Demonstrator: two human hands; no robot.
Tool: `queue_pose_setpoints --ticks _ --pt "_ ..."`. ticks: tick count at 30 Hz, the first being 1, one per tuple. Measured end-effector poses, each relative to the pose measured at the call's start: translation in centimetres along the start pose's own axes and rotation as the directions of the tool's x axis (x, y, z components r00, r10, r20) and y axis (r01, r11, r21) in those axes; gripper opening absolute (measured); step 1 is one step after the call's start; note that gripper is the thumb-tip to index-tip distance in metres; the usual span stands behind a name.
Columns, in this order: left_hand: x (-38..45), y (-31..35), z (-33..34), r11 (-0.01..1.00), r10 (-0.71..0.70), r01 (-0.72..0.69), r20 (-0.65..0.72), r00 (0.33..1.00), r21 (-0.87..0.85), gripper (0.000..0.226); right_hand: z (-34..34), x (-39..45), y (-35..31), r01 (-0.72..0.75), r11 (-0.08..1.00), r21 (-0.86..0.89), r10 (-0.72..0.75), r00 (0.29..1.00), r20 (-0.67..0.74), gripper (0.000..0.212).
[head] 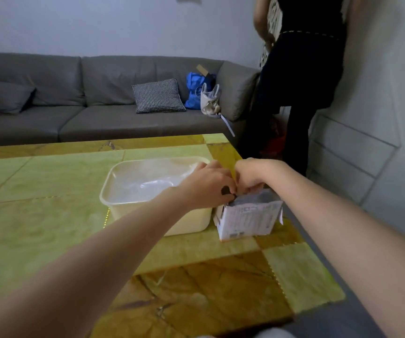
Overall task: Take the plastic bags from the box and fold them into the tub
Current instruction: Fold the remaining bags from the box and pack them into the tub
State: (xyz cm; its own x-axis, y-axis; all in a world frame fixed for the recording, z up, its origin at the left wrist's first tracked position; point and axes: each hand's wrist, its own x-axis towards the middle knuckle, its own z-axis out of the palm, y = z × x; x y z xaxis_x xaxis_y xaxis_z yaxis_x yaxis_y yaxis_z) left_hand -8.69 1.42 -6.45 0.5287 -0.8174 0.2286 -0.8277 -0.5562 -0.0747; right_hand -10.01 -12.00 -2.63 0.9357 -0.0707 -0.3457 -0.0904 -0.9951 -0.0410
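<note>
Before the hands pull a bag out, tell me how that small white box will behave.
The white box looks like thin card with a torn open top, so it probably flexes and weighs little. Standing upright beside the tub, it may lift or tip on a pull. Both the left hand and right hand are at its opening, which could steady it.

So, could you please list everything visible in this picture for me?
tub: one, cream, on the table, left of the box
plastic bags: count unclear, clear, inside tub
box: one, white, open, right of tub
table: one, yellow-green
sofa: one, grey, behind table
cushion: one, checked, on sofa
blue bag: one, on sofa
standing person: one, dark clothes, far right
left hand: at box opening
right hand: at box opening
</note>
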Motion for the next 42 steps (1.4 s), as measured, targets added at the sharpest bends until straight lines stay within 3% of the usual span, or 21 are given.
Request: queue_pose_setpoints --ticks 4,14,16,21,27,31,33,35,36,38,42 --pt "0.4 0.5 0.9 0.994 0.017 -0.039 0.211 0.977 0.102 0.031 1.7 -0.4 0.9 -0.056 0.991 -0.121 0.058 0.998 0.014 0.019" --pt "0.4 0.1 0.4 0.998 0.034 -0.052 0.36 0.932 0.04 0.033 3.3 0.6 1.5 -0.032 0.984 -0.178 -0.017 0.964 -0.265 0.017" --pt "0.2 -0.1 0.4 0.998 0.034 -0.048 0.358 0.933 0.031 0.034 3.9 1.2 1.3 -0.029 0.991 -0.132 -0.001 0.974 -0.226 0.012" --pt "-0.3 -0.5 0.7 1.0 0.014 -0.016 0.345 0.939 0.005 0.034 5.0 2.2 1.3 -0.045 0.998 -0.038 0.042 0.996 -0.081 0.02" --pt "-0.1 -0.5 0.9 0.999 0.0 0.013 0.342 0.94 -0.037 0.034 4.7 1.6 1.2 -0.055 0.997 -0.053 0.049 0.993 -0.108 0.023" --pt "0.0 -0.7 1.2 0.998 -0.011 0.033 0.34 0.94 -0.058 0.031 3.0 1.2 0.6 0.057 0.981 0.188 -0.039 0.995 -0.097 0.004" --pt "0.0 -0.8 1.4 0.987 -0.021 0.069 0.314 0.949 -0.145 0.028 2.1 1.0 0.2 0.104 0.953 0.284 -0.064 0.987 -0.148 0.006" --pt "0.0 -0.7 1.4 0.935 -0.07 0.13 0.188 0.98 -0.329 0.027 1.2 0.9 0.0 0.151 0.921 0.359 -0.066 0.969 -0.239 0.006" --pt "-0.1 -0.6 1.1 0.884 -0.161 0.193 0.112 0.981 -0.426 0.029 0.8 0.9 -0.1 0.175 0.901 0.397 -0.058 0.955 -0.29 0.004" --pt "-0.1 -0.6 0.3 0.74 -0.375 0.311 0.018 0.927 -0.597 0.034 0.1 0.8 -0.2 0.205 0.844 0.495 -0.032 0.942 -0.335 0.008" --pt "0.1 -0.4 -0.2 0.554 -0.503 0.365 0.049 0.863 -0.748 0.041 -0.1 0.5 -0.3 0.238 0.581 0.778 -0.054 0.965 -0.255 0.012"
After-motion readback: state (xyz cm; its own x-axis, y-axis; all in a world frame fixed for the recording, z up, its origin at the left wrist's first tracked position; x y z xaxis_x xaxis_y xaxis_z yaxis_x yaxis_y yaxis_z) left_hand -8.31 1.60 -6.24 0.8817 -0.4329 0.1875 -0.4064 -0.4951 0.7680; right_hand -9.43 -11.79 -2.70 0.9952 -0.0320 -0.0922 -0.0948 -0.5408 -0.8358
